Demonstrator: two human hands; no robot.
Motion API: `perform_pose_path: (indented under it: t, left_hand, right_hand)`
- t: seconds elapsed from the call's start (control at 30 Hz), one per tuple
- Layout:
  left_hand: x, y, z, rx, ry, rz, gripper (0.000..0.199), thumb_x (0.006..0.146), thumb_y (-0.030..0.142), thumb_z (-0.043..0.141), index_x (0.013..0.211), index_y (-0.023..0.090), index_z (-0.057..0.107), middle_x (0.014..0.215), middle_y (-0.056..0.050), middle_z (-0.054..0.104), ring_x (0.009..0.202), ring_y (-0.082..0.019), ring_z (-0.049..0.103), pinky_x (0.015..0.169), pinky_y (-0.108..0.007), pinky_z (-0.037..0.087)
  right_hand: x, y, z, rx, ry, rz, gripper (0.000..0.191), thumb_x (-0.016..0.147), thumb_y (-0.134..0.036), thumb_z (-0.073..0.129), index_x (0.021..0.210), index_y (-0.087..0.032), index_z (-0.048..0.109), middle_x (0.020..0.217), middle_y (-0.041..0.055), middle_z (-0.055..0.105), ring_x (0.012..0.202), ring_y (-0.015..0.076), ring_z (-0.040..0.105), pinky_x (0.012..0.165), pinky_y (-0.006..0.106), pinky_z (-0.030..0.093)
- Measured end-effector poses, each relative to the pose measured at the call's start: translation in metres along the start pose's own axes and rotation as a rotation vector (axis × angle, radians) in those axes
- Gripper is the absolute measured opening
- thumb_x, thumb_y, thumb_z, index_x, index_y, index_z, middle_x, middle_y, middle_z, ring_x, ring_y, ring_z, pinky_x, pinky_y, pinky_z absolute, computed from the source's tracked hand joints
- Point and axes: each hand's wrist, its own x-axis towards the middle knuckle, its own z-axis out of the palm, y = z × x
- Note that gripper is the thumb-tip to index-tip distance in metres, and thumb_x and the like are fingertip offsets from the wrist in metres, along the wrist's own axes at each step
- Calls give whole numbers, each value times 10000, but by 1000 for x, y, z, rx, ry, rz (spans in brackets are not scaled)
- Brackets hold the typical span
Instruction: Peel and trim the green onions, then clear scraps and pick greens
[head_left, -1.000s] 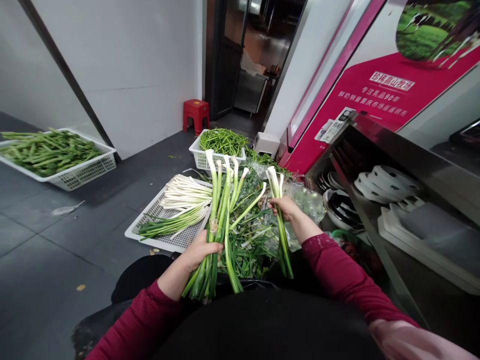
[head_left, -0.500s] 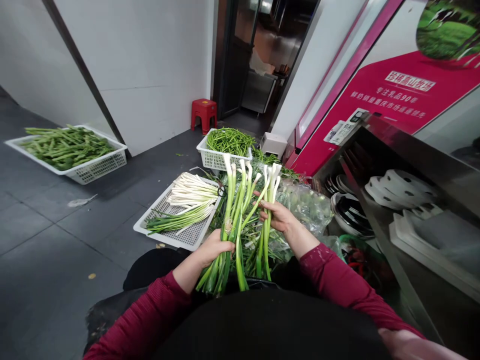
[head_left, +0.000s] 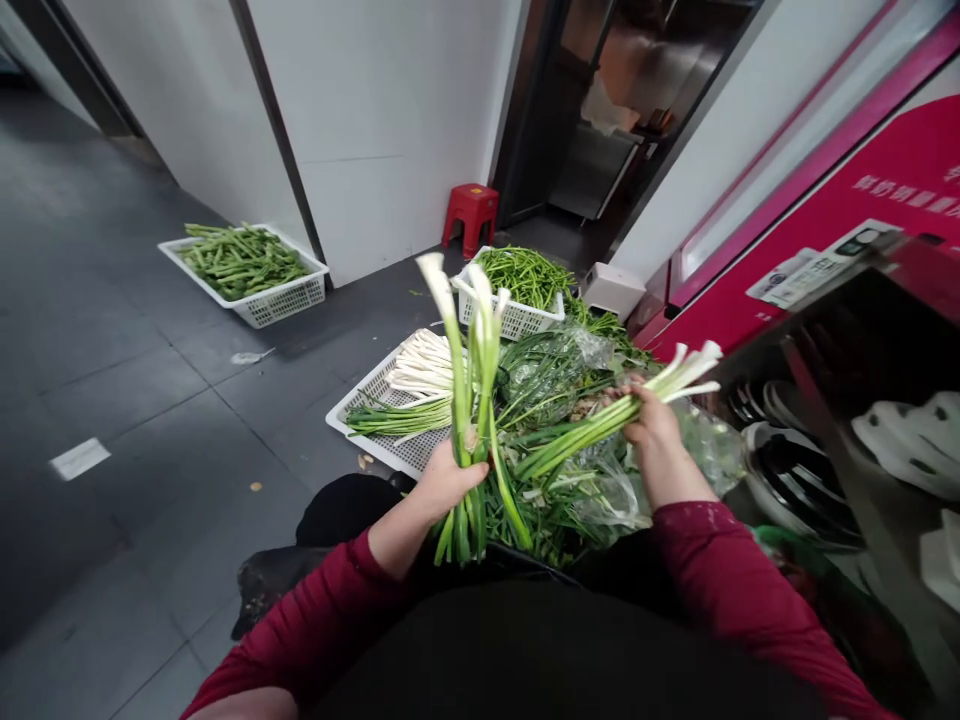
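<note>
Green-and-white long scallions (head_left: pixel 484 362) stand upright at frame centre, clasped by the left hand (head_left: pixel 448 482); right of centre, the right hand (head_left: pixel 655 428) grips another green-and-white bunch (head_left: pixel 583 432), leafy ends slanting toward them.

Centre: spring onions (head_left: pixel 491 370) in the left hand (head_left: pixel 448 480), before a tray (head_left: pixel 411 455) of stalks (head_left: pixel 420 365). Right: a second bunch (head_left: pixel 592 428) in the right hand (head_left: pixel 657 430), over heaped greens (head_left: pixel 559 515). Behind the tray, rightward: a basket (head_left: pixel 517 322); behind it, a stool (head_left: pixel 471 212). Far left: another basket (head_left: pixel 285 303), beside a wall (head_left: pixel 382 190).

Soft, dim light; the doorway (head_left: pixel 611 125) darker; edges stretched and blurred.
</note>
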Motion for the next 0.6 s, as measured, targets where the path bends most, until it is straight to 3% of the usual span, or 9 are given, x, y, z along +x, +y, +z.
perform_pose_path:
  t: [0.1, 0.2, 0.37, 0.5, 0.6]
  left_hand:
    - [-8, 12, -21, -14, 48, 19, 21, 661, 148, 580, 646, 139, 592, 573, -7, 617, 564, -154, 590, 608, -270, 477]
    - [-17, 18, -37, -9, 59, 54, 68, 699, 186, 589, 646, 145, 581, 569, -8, 605, 558, -141, 575, 595, -255, 468]
    - [-20, 26, -50, 67, 70, -3, 114, 724, 248, 589, 667, 151, 572, 587, -22, 603, 568, -142, 571, 568, -240, 467]
    - [-9, 36, -56, 148, 150, -156, 161, 718, 293, 581, 631, 163, 547, 545, -18, 590, 530, -138, 563, 533, -228, 472]
    - [2, 34, -64, 185, 240, -239, 190, 678, 344, 617, 623, 175, 552, 526, -11, 588, 513, -139, 557, 516, -223, 477]
  right_hand:
    - [32, 8, 0, 73, 83, 66, 143, 804, -75, 412, 803, -218, 413, 518, -95, 467, 475, 75, 540, 554, 235, 465]
    - [49, 51, 21, 74, 54, 151, 164, 844, -110, 378, 716, -212, 362, 485, -105, 412, 422, 54, 483, 570, 227, 478]
    - [55, 164, 94, 33, -3, 337, 161, 840, -137, 381, 697, -207, 360, 495, -85, 441, 438, 79, 500, 525, 240, 490]
    - [58, 247, 160, -8, -75, 471, 175, 809, -110, 382, 665, -206, 356, 473, -76, 419, 436, 88, 496, 531, 241, 498]
    - [60, 299, 197, -58, -152, 542, 142, 801, -146, 397, 678, -211, 372, 494, -68, 435, 461, 93, 503, 570, 237, 506]
